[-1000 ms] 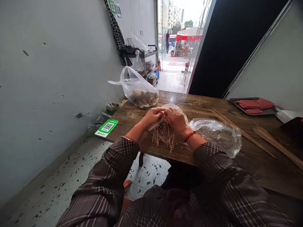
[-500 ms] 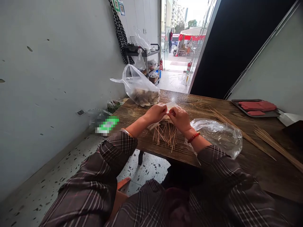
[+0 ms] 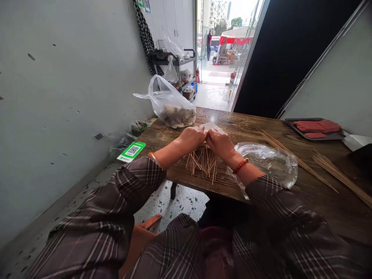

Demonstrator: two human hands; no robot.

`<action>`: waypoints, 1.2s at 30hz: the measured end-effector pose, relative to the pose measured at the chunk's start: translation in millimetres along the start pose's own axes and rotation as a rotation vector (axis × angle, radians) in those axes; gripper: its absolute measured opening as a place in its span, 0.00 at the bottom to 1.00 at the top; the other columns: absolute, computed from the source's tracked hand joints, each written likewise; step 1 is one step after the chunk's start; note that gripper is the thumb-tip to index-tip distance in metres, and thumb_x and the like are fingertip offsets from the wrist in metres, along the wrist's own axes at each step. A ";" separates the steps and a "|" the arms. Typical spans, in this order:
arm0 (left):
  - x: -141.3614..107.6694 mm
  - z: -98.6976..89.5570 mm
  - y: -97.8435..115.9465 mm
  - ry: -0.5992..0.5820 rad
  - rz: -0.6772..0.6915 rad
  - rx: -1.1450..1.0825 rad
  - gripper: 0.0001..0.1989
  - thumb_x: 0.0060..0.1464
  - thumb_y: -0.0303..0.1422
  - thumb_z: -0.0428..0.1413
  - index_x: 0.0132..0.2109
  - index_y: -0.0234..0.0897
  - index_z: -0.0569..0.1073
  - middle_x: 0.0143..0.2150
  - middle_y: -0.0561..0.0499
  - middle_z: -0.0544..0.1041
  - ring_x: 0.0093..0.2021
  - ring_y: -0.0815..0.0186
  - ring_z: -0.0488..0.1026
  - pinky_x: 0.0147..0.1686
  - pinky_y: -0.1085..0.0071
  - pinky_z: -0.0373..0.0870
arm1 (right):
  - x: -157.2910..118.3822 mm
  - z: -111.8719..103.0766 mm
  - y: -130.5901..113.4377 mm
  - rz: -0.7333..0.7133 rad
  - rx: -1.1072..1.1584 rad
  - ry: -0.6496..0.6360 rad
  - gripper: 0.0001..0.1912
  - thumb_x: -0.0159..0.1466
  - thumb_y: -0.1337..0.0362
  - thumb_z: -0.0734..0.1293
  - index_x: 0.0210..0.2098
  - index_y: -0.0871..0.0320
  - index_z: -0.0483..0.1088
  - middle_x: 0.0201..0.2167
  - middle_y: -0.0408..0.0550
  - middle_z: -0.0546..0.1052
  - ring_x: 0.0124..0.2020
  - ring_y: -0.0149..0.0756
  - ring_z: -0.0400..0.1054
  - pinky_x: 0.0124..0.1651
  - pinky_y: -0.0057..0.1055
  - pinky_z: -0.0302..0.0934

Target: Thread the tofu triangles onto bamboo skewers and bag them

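Observation:
Over the middle of the dark wooden table (image 3: 162, 140), my left hand (image 3: 193, 136) and my right hand (image 3: 219, 142) meet at the fingertips. Both have their fingers closed in a pinch, and what they pinch is hidden behind the fingers. A pale, thin sheet or bag (image 3: 211, 126) shows just beyond them. Below the hands several thin wooden sticks (image 3: 205, 163) fan out toward the table's front edge. A crumpled clear plastic bag (image 3: 266, 162) lies beside my right wrist.
A knotted plastic bag of pale pieces (image 3: 177, 112) stands at the back left. Long stick bundles (image 3: 337, 172) lie on the right, near a dark tray (image 3: 328, 136) with red packs. A green code card (image 3: 131, 151) is at the left edge. Behind stands a cart (image 3: 186, 60).
My hands have come closer together, fingertips now touching. My right forearm has shifted slightly right. The whole view has tilted a little.

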State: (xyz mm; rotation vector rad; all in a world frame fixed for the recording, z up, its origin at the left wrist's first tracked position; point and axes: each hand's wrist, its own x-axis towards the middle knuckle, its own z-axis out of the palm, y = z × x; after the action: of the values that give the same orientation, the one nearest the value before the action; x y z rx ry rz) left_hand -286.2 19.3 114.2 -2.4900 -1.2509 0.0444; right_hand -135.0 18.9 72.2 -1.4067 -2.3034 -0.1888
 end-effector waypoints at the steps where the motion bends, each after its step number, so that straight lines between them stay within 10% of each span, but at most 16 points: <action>1: -1.4 1.7 -0.3 0.020 0.015 0.024 0.15 0.64 0.25 0.44 0.48 0.28 0.74 0.46 0.36 0.76 0.41 0.57 0.77 0.33 0.67 0.65 | -0.5 -2.9 -0.4 0.004 -0.028 -0.031 0.16 0.72 0.61 0.55 0.41 0.62 0.72 0.41 0.56 0.77 0.40 0.41 0.70 0.38 0.33 0.53; 10: -7.1 22.7 -15.5 0.137 0.047 0.008 0.14 0.64 0.29 0.46 0.45 0.33 0.76 0.40 0.40 0.78 0.36 0.57 0.77 0.29 0.66 0.60 | -10.7 -12.6 -4.0 -0.031 -0.071 -0.170 0.20 0.73 0.57 0.53 0.41 0.58 0.74 0.42 0.51 0.79 0.39 0.38 0.71 0.35 0.32 0.51; 25: -2.1 45.1 -19.7 0.013 -0.029 -0.075 0.13 0.60 0.31 0.49 0.44 0.32 0.77 0.44 0.40 0.78 0.41 0.56 0.77 0.34 0.66 0.64 | -43.9 1.3 -7.8 -0.053 -0.020 -0.258 0.21 0.73 0.61 0.52 0.36 0.60 0.75 0.38 0.54 0.79 0.40 0.39 0.71 0.40 0.34 0.56; 36: -1.0 25.0 31.7 0.050 -0.190 -0.498 0.10 0.56 0.32 0.51 0.31 0.37 0.74 0.33 0.49 0.77 0.33 0.64 0.71 0.34 0.69 0.63 | -33.1 15.5 3.0 0.095 0.059 -0.265 0.18 0.70 0.62 0.56 0.41 0.61 0.76 0.42 0.55 0.80 0.42 0.42 0.73 0.40 0.32 0.59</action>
State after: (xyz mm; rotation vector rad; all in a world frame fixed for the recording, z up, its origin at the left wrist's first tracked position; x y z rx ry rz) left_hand -267.0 8.6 80.4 -2.7312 -1.6317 -0.4240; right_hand -123.9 -1.4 43.7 -1.5882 -2.4198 0.1000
